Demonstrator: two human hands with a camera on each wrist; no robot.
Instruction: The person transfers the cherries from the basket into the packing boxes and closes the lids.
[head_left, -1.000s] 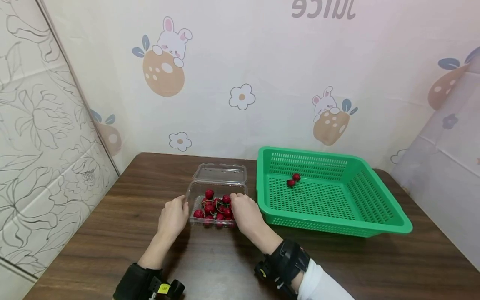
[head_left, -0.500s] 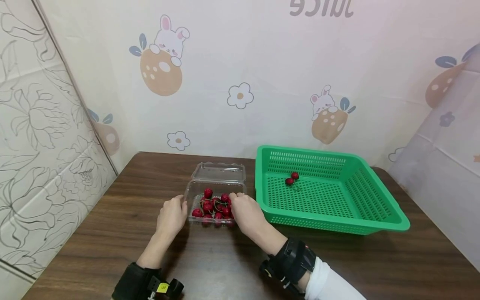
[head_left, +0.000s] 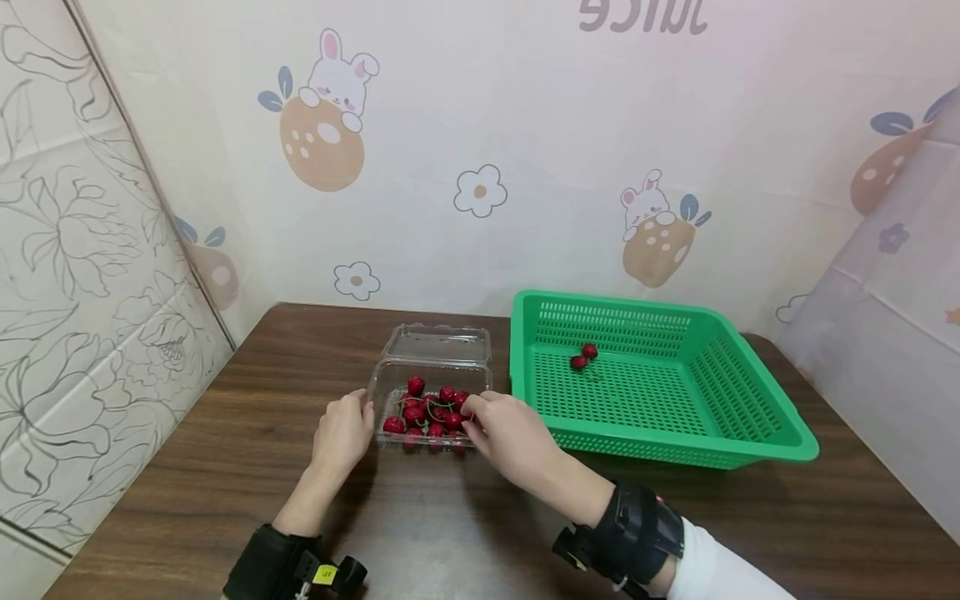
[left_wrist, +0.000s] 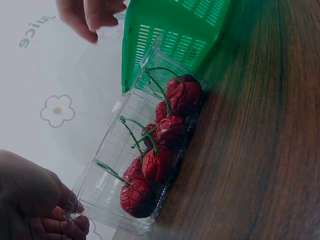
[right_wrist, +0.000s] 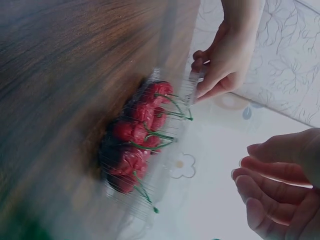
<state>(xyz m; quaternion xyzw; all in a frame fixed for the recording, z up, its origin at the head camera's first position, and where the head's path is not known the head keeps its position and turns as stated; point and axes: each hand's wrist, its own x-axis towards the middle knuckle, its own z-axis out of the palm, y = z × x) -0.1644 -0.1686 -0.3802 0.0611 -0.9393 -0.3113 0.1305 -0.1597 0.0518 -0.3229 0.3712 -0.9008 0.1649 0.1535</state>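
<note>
A clear plastic clamshell box point(head_left: 390, 385) with its lid point(head_left: 438, 343) folded back stands on the table, holding several dark red cherries point(head_left: 414, 412) with green stems. My left hand point(head_left: 343, 431) pinches the box's left rim between thumb and fingers, as the left wrist view confirms at the hand point(left_wrist: 35, 200). Over the box's right side hovers my right hand point(head_left: 517, 435). Seen from the right wrist, that hand point(right_wrist: 280, 185) has loosely bent fingers with a gap to the thumb, nothing between them, and stays apart from the cherries point(right_wrist: 132, 132).
To the right of the box, a green perforated basket point(head_left: 675, 454) sits on the brown wooden table point(head_left: 262, 400). Two cherries point(head_left: 579, 362) lie in its left back part. A patterned wall sheet point(head_left: 420, 242) rises behind the table.
My right hand has drawn away from the box's right rim, a little to the right, and its thumb and fingers have parted. My left hand keeps its place on the box.
</note>
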